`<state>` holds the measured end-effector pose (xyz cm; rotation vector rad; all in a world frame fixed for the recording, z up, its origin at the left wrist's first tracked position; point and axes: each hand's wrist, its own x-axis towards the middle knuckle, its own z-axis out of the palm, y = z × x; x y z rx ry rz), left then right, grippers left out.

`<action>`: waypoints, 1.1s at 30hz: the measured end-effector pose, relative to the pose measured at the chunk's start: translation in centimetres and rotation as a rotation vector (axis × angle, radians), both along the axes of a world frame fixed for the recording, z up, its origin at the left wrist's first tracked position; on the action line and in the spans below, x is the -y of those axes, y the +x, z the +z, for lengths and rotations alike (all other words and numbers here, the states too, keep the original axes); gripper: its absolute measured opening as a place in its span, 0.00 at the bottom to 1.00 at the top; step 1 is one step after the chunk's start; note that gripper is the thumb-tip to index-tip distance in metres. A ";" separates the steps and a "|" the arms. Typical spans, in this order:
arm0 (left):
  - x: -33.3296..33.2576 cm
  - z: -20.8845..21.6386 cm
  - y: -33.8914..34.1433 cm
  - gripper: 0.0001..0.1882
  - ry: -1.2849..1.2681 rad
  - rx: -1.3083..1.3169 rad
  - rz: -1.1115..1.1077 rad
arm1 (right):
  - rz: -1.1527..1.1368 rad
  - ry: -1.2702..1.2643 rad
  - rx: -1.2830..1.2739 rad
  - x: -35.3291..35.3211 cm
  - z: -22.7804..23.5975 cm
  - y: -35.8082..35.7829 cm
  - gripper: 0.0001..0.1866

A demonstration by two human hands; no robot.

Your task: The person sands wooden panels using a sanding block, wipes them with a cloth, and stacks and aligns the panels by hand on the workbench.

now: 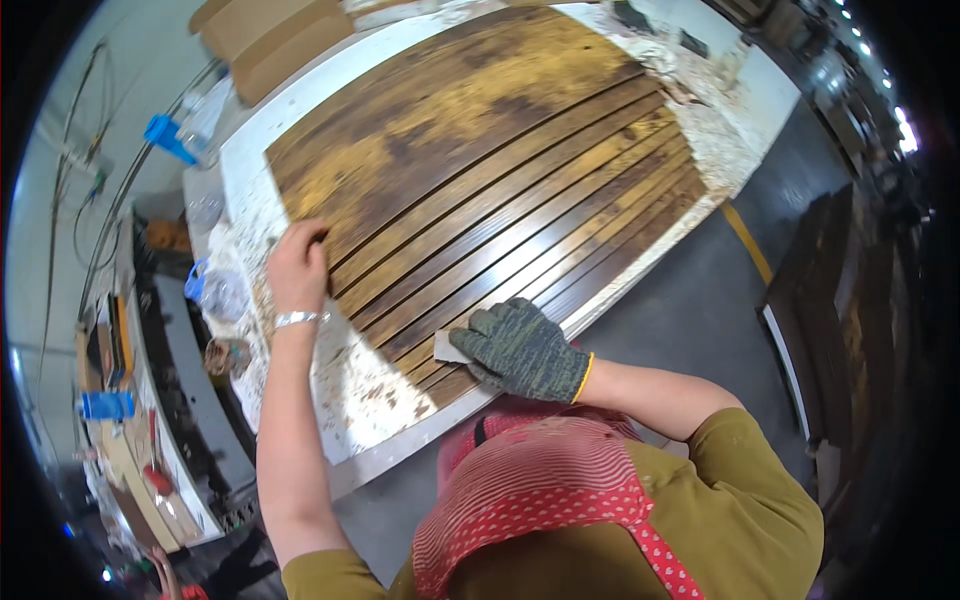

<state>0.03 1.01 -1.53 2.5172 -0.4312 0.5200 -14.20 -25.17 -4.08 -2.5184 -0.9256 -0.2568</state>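
Note:
Dark-brown wooden boards lie side by side on the table: wide boards (420, 130) at the far side and several narrow strips (500, 235) nearer me. My left hand (298, 265), bare with a silver band at the wrist, rests at the left end of the boards. Its fingers are curled, and whatever they hold is hidden. In a grey-green knit glove, my right hand (525, 352) bears on the nearest strips close to their left ends. A pale grey flat piece (452, 347) sticks out from under its fingertips; I cannot tell its material.
The white table (365, 395) is spotted with brown stain. Clear plastic jugs (222, 292), a bottle with a blue top (172, 138) and a stained cup (228, 356) stand along the left. A cardboard box (275, 40) sits at the back. Dark panels (815, 320) are stacked at the right.

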 end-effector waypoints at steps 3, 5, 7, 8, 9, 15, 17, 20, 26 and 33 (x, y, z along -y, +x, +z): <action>-0.1 -0.3 -0.2 0.12 -0.001 -0.007 0.014 | -0.094 -0.034 -0.039 5.8 0.7 0.6 0.21; -0.6 -0.7 -0.1 0.13 0.012 -0.022 0.020 | -0.180 -0.088 -0.059 9.4 0.8 1.0 0.21; -0.2 -0.7 -0.1 0.14 -0.004 -0.064 0.022 | -0.305 -0.138 -0.069 13.2 0.6 1.2 0.21; -0.4 0.0 -0.6 0.14 -0.013 -0.081 0.044 | -0.314 -0.136 -0.059 14.8 0.7 1.5 0.21; -0.5 -0.2 -0.7 0.14 -0.018 -0.075 0.029 | -0.380 -0.131 -0.052 16.5 0.5 1.9 0.21; 0.1 -0.6 -0.3 0.16 0.082 -0.051 0.075 | -0.598 -0.124 -0.045 27.7 0.0 4.2 0.23; 0.9 -0.3 -0.3 0.16 0.079 -0.066 0.094 | -0.725 -0.153 -0.015 31.4 -0.7 5.3 0.22; 0.6 -0.1 -0.2 0.15 0.114 -0.078 0.121 | -0.898 -0.241 -0.021 35.4 -0.6 6.9 0.22; 1.1 0.0 -0.1 0.13 0.186 -0.055 0.168 | -1.094 -0.008 -0.026 37.3 -0.3 8.5 0.22; 2.3 0.7 -0.5 0.14 0.168 -0.090 0.237 | -0.725 0.011 -0.011 32.2 0.1 6.9 0.20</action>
